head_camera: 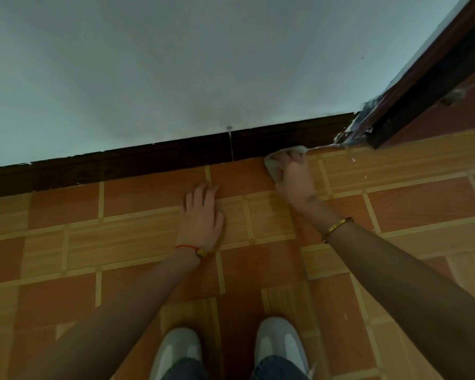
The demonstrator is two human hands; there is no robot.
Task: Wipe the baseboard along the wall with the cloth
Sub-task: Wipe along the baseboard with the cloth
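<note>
A dark brown baseboard (154, 160) runs along the foot of the pale wall, rising from left to right. My right hand (295, 179) is shut on a crumpled white cloth (272, 161) and presses it against the bottom of the baseboard near its right end. My left hand (202, 216) lies flat on the tiled floor with fingers apart, a short way in front of the baseboard and left of the cloth. It holds nothing.
A dark door frame (412, 91) with chipped paint stands at the right end of the baseboard. A pale vertical seam (231, 145) crosses the baseboard. Orange and tan floor tiles (121, 242) spread below; my two grey shoes (231, 349) are at the bottom.
</note>
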